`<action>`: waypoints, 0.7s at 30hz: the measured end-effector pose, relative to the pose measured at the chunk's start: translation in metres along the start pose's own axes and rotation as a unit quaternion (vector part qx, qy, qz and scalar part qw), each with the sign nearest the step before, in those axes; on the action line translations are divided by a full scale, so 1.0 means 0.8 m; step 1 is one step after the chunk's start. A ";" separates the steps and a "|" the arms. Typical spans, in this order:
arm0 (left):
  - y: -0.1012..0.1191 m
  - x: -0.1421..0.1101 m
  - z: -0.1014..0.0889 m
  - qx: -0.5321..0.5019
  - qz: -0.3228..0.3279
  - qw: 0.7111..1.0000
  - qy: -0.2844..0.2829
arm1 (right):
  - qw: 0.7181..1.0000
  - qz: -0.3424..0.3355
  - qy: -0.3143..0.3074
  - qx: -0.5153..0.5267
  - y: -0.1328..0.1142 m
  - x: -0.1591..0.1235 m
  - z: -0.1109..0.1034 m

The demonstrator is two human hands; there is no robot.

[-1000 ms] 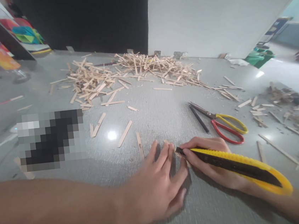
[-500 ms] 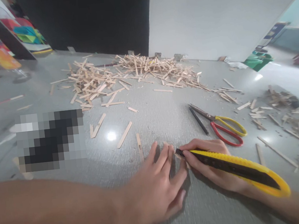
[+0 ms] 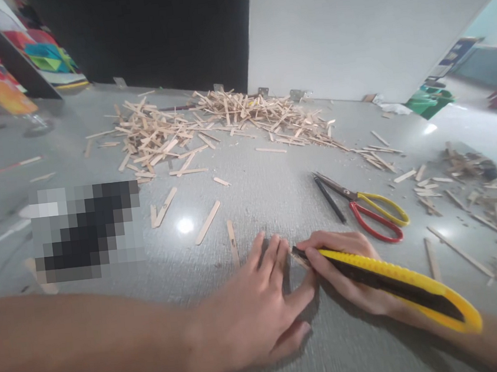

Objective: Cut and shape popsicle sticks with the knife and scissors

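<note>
Flat tan wooden stick [image 3: 232, 241] w/ dark mark lay L of yellow-and-black plastic cutter [image 3: 412, 284]. L hand [image 3: 261, 309], fingers spread, sat just L of cutter's tip; couldn't tell if it gripped pale wood pc [image 3: 299, 258] there. R hand [image 3: 352, 290] clasped cutter. Red-and-yellow-handled metal scissors [image 3: 349, 195] lay beyond cutter.

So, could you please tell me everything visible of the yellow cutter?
The yellow cutter has a plastic-looking body, ribbed along one edge, with a long black inset and rounded rear. The right hand grips it near its dark tip, which points left and away near the left hand. The blade is unclear.
</note>
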State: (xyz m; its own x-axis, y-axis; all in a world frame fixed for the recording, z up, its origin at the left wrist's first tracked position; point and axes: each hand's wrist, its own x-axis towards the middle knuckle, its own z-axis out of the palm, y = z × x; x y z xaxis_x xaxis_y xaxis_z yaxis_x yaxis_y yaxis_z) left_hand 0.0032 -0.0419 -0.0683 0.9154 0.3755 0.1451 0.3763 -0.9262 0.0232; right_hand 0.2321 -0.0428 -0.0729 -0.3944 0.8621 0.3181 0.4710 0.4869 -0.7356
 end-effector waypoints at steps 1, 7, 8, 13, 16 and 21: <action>-0.001 0.000 -0.001 -0.001 0.005 1.000 -0.007 | 1.000 -0.002 0.001 0.002 0.000 0.000 0.000; -0.005 0.002 -0.006 -0.013 0.014 0.999 -0.038 | 1.000 -0.011 0.001 0.010 0.006 -0.005 0.002; -0.005 0.002 -0.006 -0.013 0.013 0.999 -0.038 | 1.000 -0.012 0.000 0.010 0.007 -0.005 0.002; -0.002 0.002 -0.008 -0.002 0.013 0.999 -0.036 | 1.000 -0.010 -0.003 0.013 0.007 -0.005 0.001; -0.001 0.002 -0.009 0.002 0.010 0.999 -0.036 | 1.000 -0.007 -0.003 0.011 0.005 -0.004 0.000; -0.005 0.002 -0.004 0.000 0.018 0.999 -0.035 | 1.000 -0.009 -0.005 0.008 0.007 -0.006 0.000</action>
State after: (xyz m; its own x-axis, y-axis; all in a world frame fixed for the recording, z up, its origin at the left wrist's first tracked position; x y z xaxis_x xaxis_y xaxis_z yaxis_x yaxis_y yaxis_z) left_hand 0.0030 -0.0380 -0.0647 0.9358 0.3440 0.0772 0.3436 -0.9389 0.0186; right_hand 0.2365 -0.0438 -0.0789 -0.4108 0.8514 0.3262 0.4513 0.5007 -0.7386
